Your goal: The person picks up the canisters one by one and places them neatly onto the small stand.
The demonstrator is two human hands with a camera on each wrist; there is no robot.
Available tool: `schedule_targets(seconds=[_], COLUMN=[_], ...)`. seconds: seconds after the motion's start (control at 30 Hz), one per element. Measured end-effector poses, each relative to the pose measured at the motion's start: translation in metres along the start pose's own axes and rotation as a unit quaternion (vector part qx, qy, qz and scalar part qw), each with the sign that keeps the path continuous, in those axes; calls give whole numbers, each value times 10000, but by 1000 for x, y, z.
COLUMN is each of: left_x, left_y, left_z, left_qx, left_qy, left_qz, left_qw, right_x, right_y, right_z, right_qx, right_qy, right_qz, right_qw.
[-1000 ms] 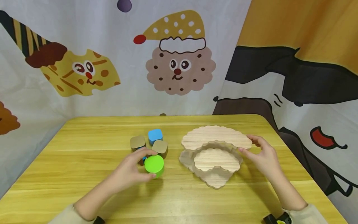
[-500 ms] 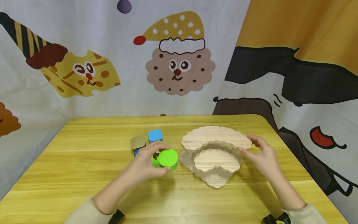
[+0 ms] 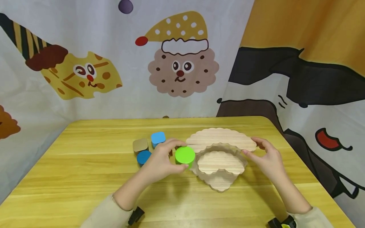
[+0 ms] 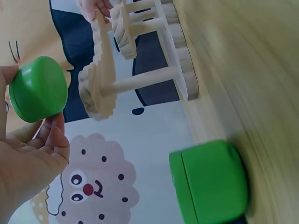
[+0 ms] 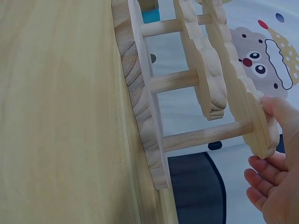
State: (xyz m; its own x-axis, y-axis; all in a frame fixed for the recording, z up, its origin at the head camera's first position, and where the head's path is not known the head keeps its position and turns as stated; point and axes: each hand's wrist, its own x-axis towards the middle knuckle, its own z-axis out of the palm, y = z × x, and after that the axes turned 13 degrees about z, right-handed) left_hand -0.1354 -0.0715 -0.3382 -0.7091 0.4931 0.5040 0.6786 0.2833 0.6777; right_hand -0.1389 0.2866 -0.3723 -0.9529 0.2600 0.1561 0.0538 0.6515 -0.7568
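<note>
Rightward since the earlier frames, the left hand (image 3: 162, 158) has carried the green block (image 3: 185, 155) to the wooden stand (image 3: 220, 139), while the right hand (image 3: 269, 158) has kept its place. Beneath the stand spreads the table (image 3: 85, 190); the stand itself has scalloped tiers joined by dowels. At its right end, the right thumb and fingers pinch the top tier; a light, steady hold should keep it from sliding without tipping it. At its left end, the left thumb and fingertips are clamped around the green block's sides, holding it in the air, apart from the stand. Best, I judge, to keep it level, thumb opposite fingers, clear of the scalloped edge. Left of the stand sit a second green block (image 4: 210, 182), tan block (image 3: 140, 145), light blue block (image 3: 158, 138) and dark blue block (image 3: 144, 157).
</note>
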Motion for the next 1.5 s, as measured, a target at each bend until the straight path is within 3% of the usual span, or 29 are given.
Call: schedule_targets(seconds=[0.17, 0.5, 1.23, 1.5], left_x=[11, 38, 92, 109], left_y=[1, 9, 20, 17], left_z=[10, 30, 76, 86], left_qx=[114, -357, -523, -683], left_qy=[73, 56, 7, 2], left_qz=[43, -7, 778, 730], left_qw=[9999, 9993, 9956, 9950], right_x=[0, 0, 1, 3], right_y=[2, 4, 5, 1], right_z=[1, 0, 2, 2], right_qx=[21, 14, 98, 115], right_qy=[20, 71, 39, 5], right_qz=[10, -36, -173, -199], right_qw=[10000, 10000, 9998, 9997])
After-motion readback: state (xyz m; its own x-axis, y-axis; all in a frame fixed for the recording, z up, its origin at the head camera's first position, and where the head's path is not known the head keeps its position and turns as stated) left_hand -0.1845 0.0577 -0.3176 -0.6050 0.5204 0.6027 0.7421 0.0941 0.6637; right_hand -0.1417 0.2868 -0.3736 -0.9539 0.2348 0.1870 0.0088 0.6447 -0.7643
